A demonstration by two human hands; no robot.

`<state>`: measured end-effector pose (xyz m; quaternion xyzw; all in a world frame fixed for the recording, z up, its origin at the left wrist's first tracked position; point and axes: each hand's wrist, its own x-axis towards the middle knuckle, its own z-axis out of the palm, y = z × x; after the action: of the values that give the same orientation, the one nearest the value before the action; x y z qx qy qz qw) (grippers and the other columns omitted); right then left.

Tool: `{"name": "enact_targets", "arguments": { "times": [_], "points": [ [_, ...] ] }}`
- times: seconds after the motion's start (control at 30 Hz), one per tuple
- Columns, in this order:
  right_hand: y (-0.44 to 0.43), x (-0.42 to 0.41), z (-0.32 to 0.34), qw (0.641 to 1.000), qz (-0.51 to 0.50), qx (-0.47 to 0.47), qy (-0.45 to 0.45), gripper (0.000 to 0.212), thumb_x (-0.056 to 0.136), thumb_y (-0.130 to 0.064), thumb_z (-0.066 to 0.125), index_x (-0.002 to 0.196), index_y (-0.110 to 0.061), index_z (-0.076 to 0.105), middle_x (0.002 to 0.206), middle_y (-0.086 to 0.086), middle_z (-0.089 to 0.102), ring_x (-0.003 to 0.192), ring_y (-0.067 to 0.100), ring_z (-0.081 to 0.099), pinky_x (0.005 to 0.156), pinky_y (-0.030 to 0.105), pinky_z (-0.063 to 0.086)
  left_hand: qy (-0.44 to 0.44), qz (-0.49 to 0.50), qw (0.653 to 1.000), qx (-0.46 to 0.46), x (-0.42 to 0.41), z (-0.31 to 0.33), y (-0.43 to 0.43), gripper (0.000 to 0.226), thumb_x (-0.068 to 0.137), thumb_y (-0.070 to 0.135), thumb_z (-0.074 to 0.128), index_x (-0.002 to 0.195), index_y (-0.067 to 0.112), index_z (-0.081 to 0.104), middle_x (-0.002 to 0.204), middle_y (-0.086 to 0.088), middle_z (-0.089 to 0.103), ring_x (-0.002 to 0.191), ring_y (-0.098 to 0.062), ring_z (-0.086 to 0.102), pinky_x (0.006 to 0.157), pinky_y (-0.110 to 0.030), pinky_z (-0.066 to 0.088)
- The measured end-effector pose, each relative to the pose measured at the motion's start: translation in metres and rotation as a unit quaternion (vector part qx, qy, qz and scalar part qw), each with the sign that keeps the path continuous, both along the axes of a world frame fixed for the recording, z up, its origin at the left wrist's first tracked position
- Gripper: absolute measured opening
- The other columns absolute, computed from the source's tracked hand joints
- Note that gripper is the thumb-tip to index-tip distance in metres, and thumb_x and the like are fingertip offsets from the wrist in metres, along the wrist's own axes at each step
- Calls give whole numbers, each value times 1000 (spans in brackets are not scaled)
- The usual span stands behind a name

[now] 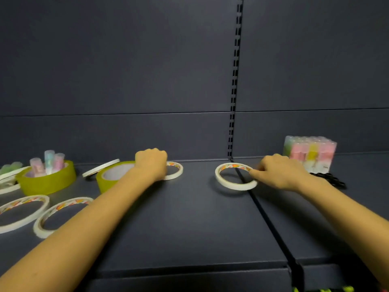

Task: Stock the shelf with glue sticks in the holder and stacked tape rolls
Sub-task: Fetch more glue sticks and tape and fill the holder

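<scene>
Glue sticks [11,166], pale green and blurred, lie at the far left of the shelf [189,218], beside partly cropped white rolls [9,189]; next, a wide green roll [47,184] lies flat with three pastel sticks [49,161] standing upright in its core; in front of it two thin flat rolls [25,200] lie side by side, holes up, the right one partly behind the left forearm; a tilted roll [101,167] leans on a second green roll [103,182], which the left wrist partly covers; the left hand [151,164] is knuckles-up, its fingers curled over the left rim of a thin mid roll [176,176] lying flat near the back wall, grasping it as far as shows; further right, a right roll [233,187] lies flat across the seam between shelf panels, axis upright; the right hand [280,173] pinches its right rim with curled fingers; behind that hand a clear pack [309,152] of upright pastel sticks stands by the wall, and a black thing [330,180], too dark to tell, lies just before it.
</scene>
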<state>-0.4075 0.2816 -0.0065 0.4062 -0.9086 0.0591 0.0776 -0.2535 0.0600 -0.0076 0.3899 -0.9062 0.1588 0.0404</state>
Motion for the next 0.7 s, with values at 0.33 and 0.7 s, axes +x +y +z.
{"name": "enact_targets", "arguments": {
  "times": [0.33, 0.7],
  "points": [
    [87, -8, 1, 993, -118, -27, 12, 45, 92, -51, 43, 82, -16, 69, 74, 2, 57, 74, 26, 52, 64, 29, 37, -95, 44, 994, 41, -33, 6, -19, 33, 95, 18, 42, 126, 16, 54, 126, -4, 56, 115, -22, 54, 93, -32, 42],
    [185, -40, -6, 981, -183, -69, 16, 48, 91, -50, 46, 53, -19, 48, 72, 5, 55, 75, 27, 52, 62, 28, 36, 3, -177, 984, 14, -82, 45, 111, 24, 97, 32, 42, 102, 15, 58, 92, -3, 56, 85, -24, 54, 73, -31, 41]
  ]
}}
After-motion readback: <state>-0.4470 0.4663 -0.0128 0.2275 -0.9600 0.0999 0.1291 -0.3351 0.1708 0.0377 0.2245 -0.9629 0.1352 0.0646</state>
